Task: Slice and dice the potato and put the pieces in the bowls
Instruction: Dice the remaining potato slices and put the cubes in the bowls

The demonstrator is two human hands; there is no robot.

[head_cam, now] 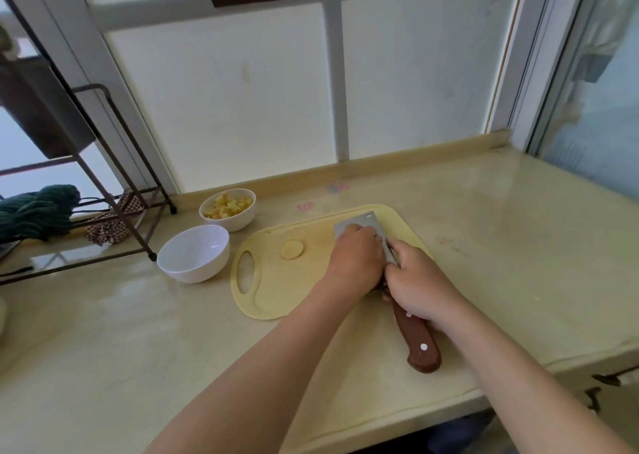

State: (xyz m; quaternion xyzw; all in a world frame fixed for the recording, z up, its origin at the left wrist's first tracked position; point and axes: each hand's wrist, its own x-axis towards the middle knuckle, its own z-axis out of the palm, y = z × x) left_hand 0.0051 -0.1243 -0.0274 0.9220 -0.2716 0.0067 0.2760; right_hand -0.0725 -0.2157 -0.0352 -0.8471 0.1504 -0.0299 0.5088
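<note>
Two bowls [192, 267], one slice [292, 249], one knife [419, 343].

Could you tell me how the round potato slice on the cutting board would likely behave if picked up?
The potato slice lies flat, so it probably won't roll. It looks thin, so likely light and snappable under a hard pinch. Its cut face may be damp and cling to the cutting board.

Left hand [356, 263] hides anything beneath it; cleaver [359, 221] blade mostly covered; rack [151, 254] cut off left.
</note>
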